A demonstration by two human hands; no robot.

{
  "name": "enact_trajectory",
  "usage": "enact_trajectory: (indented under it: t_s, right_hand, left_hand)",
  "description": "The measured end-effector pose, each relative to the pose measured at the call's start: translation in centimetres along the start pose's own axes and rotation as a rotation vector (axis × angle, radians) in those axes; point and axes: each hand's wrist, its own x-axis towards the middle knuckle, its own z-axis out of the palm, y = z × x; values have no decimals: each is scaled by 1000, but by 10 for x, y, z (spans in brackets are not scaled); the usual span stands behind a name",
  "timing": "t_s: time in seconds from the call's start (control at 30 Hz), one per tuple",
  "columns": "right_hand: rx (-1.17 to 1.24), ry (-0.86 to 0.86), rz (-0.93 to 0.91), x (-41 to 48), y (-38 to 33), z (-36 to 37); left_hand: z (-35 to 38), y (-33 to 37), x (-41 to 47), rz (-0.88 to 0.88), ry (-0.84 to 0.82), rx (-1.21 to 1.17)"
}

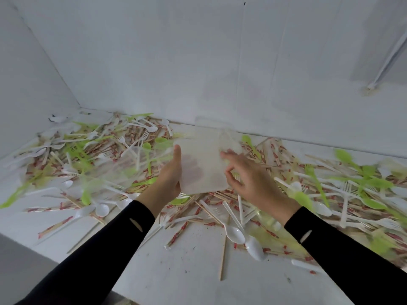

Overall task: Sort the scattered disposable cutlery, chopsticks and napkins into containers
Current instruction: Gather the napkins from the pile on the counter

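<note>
- Above the littered counter point(187, 271), left hand point(169, 175) grips a translucent square piece point(202, 164) by its left edge, fingers curled behind it; napkin or container, cannot tell
- right hand point(248, 181) at the right edge, fingers point(226, 155) loosely bent, touching; real hold unclear
- white spoons point(235, 234), green cutlery point(374, 183), wrapped chopsticks point(180, 232) scattered all around, unsorted
- best: steady both edges, keep it level, set down on a bare patch near the front

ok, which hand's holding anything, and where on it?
The left hand grips the translucent white sheet by its left edge; right hand touches its right edge, grip unclear.
</note>
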Motion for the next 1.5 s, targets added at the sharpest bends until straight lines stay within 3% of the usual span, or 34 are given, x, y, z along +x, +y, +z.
enact_trajectory:
  t_s: [0.17,0.47,0.53,0.73,0.83,0.93,1.03,1.13,1.3,1.5]
  right_hand:
    - [7,-123,-256,-4,-19,15]
    - [3,-211,-427,-25,-18,36]
    - [32,-229,-352,-22,-22,39]
    - [544,-340,486,11,-45,45]
    - [777,-435,750,34,-53,55]
    - [995,-413,796,52,-64,72]
    - [1026,-397,799,71,-76,90]
    - [988,-404,746,93,-85,106]
    - [917,-492,565,128,-99,138]
    - [883,-518,512,171,-116,180]
  left_hand:
    - [-12,0,-23,37,-53,45]
    - [-41,-45,-50,27,1,-74]
    - [-48,-52,-55,48,29,-96]
    - [-79,-54,-61,104,3,-99]
    - [-90,-49,-60,128,-51,-74]
    - [-101,-38,-56,136,-46,-73]
    - [-116,-18,-46,160,151,-16]
    - [-144,-1,-32,325,323,27]
    - [-191,29,-10,463,223,273]
    - [-231,52,13,474,238,257]
